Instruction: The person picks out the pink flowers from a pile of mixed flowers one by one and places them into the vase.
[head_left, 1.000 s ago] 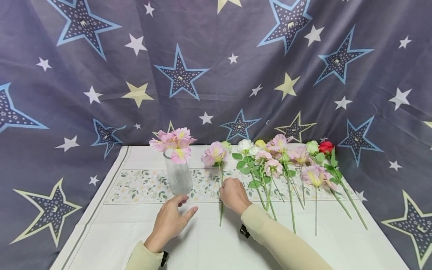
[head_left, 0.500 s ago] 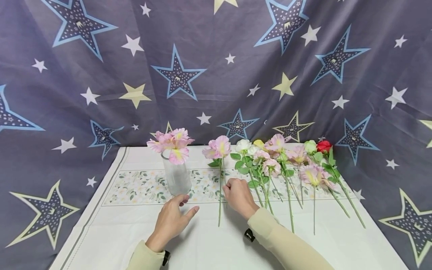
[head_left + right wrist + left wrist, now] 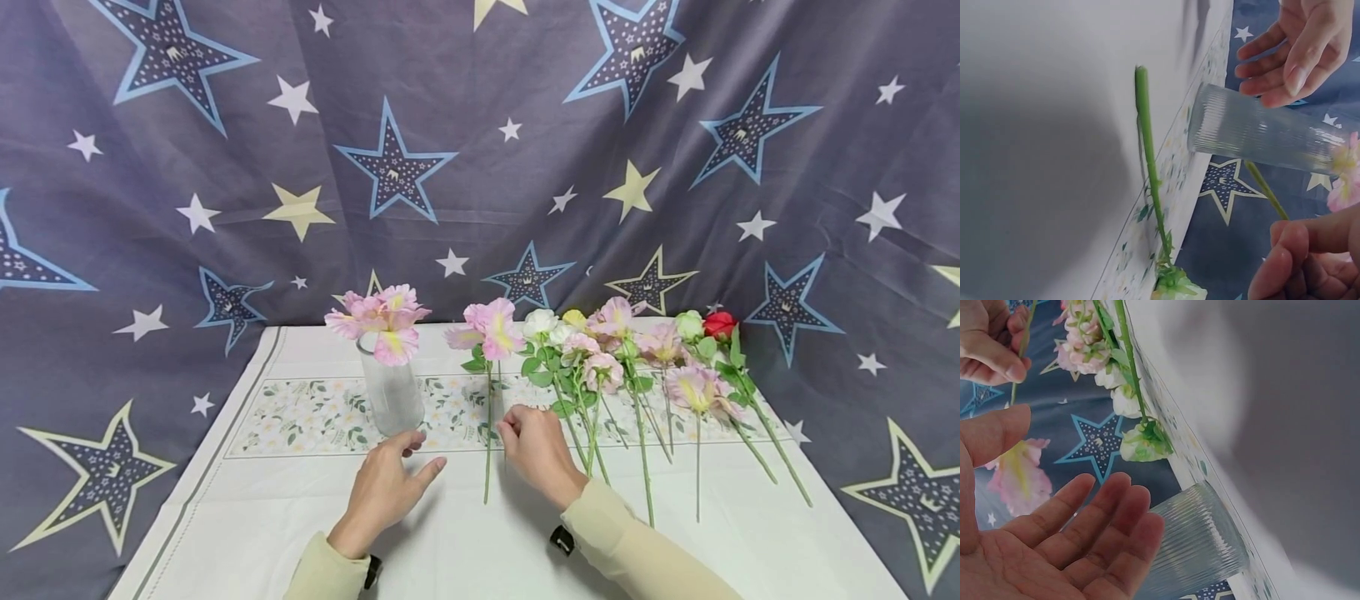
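Note:
My right hand (image 3: pixel 542 448) pinches the thin stem of a pink artificial flower with a yellow centre (image 3: pixel 498 330), held raised over the table. The left wrist view shows thumb and fingers on that stem (image 3: pixel 1025 336). My left hand (image 3: pixel 386 490) has relaxed, spread fingers and holds nothing; it is in front of a ribbed clear glass vase (image 3: pixel 395 398). Pink blooms (image 3: pixel 390 321) stand at the vase's mouth. Under the raised flower, a pale green rose lies on the cloth with its green stem (image 3: pixel 1150 147) toward me; in the head view its bloom is hidden.
To the right lies a row of artificial flowers: white roses (image 3: pixel 540 323), pink blooms (image 3: pixel 603 372), and a red rose (image 3: pixel 720 325) at the far end. A white tablecloth (image 3: pixel 450 533) with a floral band covers the table. A star-patterned curtain (image 3: pixel 480 200) hangs behind.
My right hand has shifted slightly right and toward me, and the pink flower has risen and turned, coming away from the green stem. The left hand stays nearly still.

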{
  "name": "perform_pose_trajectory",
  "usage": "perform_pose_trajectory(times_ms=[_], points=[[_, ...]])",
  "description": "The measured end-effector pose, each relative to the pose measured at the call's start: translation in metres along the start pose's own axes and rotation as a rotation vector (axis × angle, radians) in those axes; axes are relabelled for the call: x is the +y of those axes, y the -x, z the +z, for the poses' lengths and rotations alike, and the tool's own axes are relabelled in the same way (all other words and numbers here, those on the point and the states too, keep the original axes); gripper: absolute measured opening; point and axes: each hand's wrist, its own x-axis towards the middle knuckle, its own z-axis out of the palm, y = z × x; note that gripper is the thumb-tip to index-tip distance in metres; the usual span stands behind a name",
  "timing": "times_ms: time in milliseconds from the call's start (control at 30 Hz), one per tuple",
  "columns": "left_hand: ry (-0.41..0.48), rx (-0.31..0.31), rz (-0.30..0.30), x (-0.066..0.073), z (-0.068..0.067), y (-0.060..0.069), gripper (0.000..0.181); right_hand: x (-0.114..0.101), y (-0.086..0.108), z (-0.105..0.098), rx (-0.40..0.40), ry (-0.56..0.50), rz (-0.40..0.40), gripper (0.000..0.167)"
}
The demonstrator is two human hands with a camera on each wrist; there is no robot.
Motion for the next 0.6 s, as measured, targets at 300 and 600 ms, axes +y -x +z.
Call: perform_pose_trajectory(times_ms=[300,600], points=[[0.031,0.024,0.041,0.004,0.003,-0.003,0.041,-0.008,0.012,-0.01,0.013,-0.078,-0.016,0.01],[0.128,0.048,0.096,0.008,0.007,-0.006,0.034,-0.013,0.021,-0.013,0.024,-0.091,-0.025,0.011]])
